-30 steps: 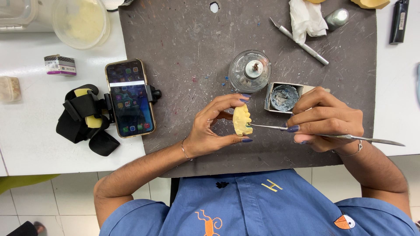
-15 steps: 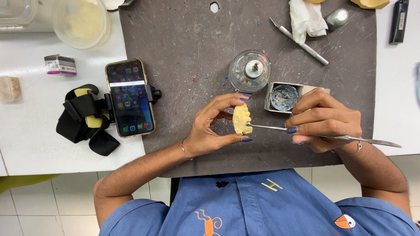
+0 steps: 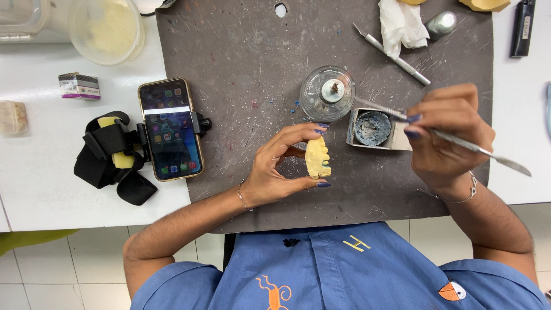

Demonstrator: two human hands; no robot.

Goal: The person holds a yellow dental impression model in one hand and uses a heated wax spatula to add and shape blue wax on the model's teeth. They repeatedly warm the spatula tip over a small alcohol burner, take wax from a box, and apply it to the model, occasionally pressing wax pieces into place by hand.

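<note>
My left hand [image 3: 284,163] holds a small yellow dental cast [image 3: 317,157] between thumb and fingertips, just above the grey mat [image 3: 241,69]. My right hand [image 3: 445,135] grips a thin metal carving tool [image 3: 459,140] like a pen. Its tip reaches up and left, close to the small glass burner [image 3: 327,93]. A small square tin of dark blue-grey wax [image 3: 373,128] sits between the two hands, beside the burner.
A phone [image 3: 170,129] in a black holder lies at the mat's left edge. A second metal tool [image 3: 392,55], crumpled tissue [image 3: 403,23], a lighter [image 3: 523,27], a clear tub [image 3: 107,28] and a small box [image 3: 79,86] lie around.
My right hand has lifted the tool away from the cast and swung its tip up toward the burner. The left hand keeps the cast about where it was.
</note>
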